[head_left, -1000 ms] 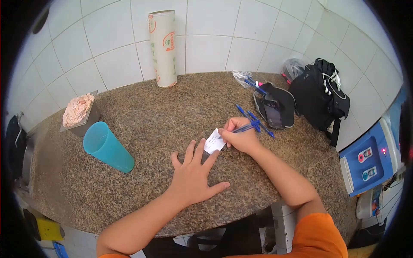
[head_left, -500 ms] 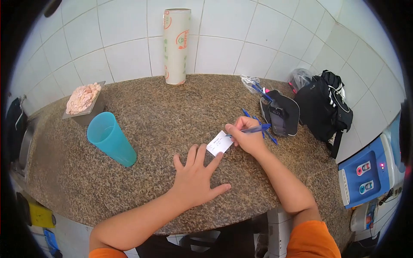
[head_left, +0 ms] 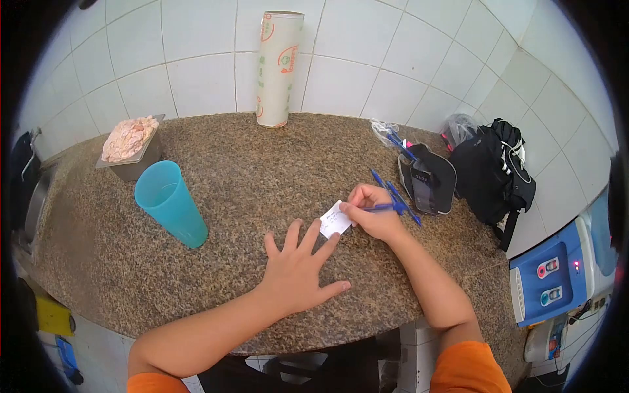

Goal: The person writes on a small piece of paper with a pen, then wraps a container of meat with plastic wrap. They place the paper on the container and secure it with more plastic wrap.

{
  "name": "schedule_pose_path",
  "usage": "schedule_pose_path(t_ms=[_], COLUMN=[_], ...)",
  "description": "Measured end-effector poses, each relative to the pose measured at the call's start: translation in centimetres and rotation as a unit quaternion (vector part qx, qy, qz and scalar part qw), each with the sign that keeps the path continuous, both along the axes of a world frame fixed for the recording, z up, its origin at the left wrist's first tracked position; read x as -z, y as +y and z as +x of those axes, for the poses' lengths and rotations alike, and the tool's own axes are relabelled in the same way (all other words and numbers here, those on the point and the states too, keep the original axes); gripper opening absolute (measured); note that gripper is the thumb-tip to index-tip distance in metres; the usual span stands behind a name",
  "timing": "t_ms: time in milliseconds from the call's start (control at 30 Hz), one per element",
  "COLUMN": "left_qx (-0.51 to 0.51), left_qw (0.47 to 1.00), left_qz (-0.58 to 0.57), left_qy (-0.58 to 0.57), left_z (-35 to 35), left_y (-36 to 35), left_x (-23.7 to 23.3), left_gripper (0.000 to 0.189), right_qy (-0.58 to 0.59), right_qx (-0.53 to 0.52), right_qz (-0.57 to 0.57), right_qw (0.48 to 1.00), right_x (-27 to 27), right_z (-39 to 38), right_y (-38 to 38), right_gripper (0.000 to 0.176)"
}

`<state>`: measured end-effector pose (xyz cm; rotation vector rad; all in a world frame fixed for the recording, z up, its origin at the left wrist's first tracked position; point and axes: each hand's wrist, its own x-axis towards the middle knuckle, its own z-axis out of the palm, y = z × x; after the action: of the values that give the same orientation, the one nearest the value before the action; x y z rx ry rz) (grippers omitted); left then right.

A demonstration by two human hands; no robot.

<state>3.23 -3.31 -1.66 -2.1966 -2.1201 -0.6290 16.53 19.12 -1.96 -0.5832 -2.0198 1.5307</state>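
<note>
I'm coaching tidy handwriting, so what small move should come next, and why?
I'd probably slide the left hand's index fingertip slightly further onto the white slip to steady it: the right hand holds a blue pen at the slip, while the left seems to meet only its near edge.

Between the teal cup [head_left: 171,206] on the left and my left hand [head_left: 291,275], I have a broad lane of bench [head_left: 229,190], open to the far wall [head_left: 203,85]. The metal tub [head_left: 139,167], just beyond the cup, blocks the far left. Far ahead, the upright roll [head_left: 280,72] stands in the way, with room on both sides. Far right, the loose pens [head_left: 406,204], the cap [head_left: 440,171] and the black bag [head_left: 491,177] crowd the path past my right hand [head_left: 372,213]. Near right, a strip runs between my right forearm [head_left: 432,278] and the water dispenser [head_left: 557,275].
</note>
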Motion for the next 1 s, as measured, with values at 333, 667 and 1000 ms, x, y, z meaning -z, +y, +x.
schedule_pose_path(t_ms=[333, 667, 1000], left_qx=[0.004, 0.004, 0.005], left_qw=[1.0, 1.0, 1.0], left_qz=[-0.007, 0.001, -0.007], left_qy=[-0.009, -0.002, -0.007], left_z=[0.0, 0.0, 0.0], left_y=[0.1, 0.2, 0.2], left_x=[0.1, 0.1, -0.1], left_gripper=[0.088, 0.088, 0.088], right_qy=[-0.044, -0.056, -0.047], right_qx=[0.063, 0.057, 0.065], right_qz=[0.001, 0.006, 0.005], right_qw=[0.997, 0.997, 0.997], right_x=[0.8, 0.6, 0.8], right_z=[0.0, -0.1, 0.0], right_y=[0.6, 0.5, 0.4], right_gripper=[0.027, 0.027, 0.025])
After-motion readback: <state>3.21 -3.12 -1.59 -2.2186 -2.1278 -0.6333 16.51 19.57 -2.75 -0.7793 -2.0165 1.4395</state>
